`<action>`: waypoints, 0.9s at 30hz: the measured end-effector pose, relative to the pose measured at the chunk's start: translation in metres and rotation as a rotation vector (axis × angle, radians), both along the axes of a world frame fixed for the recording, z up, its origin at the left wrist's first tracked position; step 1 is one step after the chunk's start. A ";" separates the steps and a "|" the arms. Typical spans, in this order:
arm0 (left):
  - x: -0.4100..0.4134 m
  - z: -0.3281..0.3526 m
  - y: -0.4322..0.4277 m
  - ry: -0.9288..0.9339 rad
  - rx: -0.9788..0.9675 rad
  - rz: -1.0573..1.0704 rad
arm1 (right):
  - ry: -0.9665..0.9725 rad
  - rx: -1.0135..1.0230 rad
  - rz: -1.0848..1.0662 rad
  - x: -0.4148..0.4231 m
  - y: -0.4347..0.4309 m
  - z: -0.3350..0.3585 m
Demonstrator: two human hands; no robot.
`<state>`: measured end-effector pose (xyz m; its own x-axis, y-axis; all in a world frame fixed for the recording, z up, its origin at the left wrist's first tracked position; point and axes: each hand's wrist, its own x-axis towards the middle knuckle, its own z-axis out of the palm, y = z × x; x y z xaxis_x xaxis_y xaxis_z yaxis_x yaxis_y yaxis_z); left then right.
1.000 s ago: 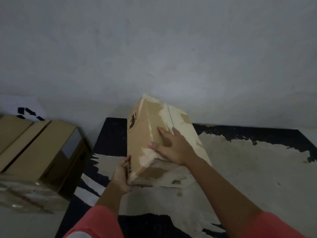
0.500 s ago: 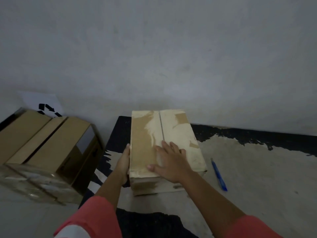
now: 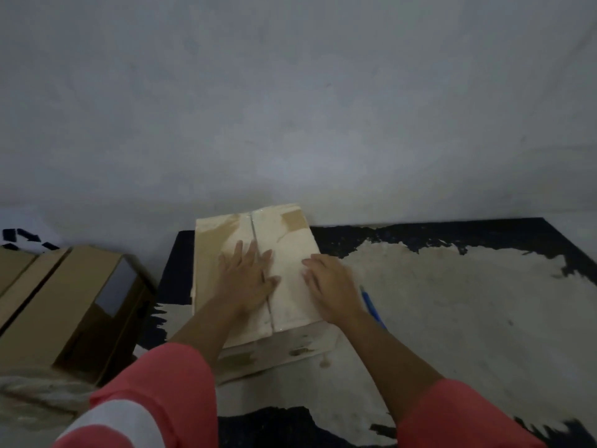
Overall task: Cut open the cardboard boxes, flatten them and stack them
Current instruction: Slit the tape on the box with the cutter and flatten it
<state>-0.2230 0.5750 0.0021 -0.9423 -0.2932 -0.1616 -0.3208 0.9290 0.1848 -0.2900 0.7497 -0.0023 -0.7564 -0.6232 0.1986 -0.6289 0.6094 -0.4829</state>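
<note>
A pale cardboard box [image 3: 226, 236] lies flat on the worn black table [image 3: 452, 302] against the wall, its taped centre seam facing up. My left hand [image 3: 247, 279] rests flat on the top over the seam, fingers spread. My right hand [image 3: 329, 286] lies flat on the box's right half near its right edge. A blue pen-like tool [image 3: 373, 307] lies on the table just right of the box, partly hidden by my right wrist.
A larger brown cardboard box [image 3: 64, 305] stands left of the table, with a dark window panel on its side. A white sheet with black arrows [image 3: 22, 236] is behind it. The grey wall rises directly behind the table.
The box was set down flat from a tilted hold. My left hand left the box's left side and now lies on top; my right hand slid toward the right edge.
</note>
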 end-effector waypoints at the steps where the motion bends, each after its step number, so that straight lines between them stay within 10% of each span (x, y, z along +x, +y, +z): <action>1: 0.001 -0.004 0.000 -0.012 0.002 -0.004 | 0.025 -0.083 -0.085 -0.009 0.009 -0.005; 14: 0.004 -0.018 -0.006 -0.070 -0.073 -0.002 | -0.274 0.405 -0.434 -0.059 0.069 -0.101; 27: -0.008 0.013 -0.045 0.066 0.025 -0.037 | -0.316 0.096 -0.644 -0.099 0.044 -0.060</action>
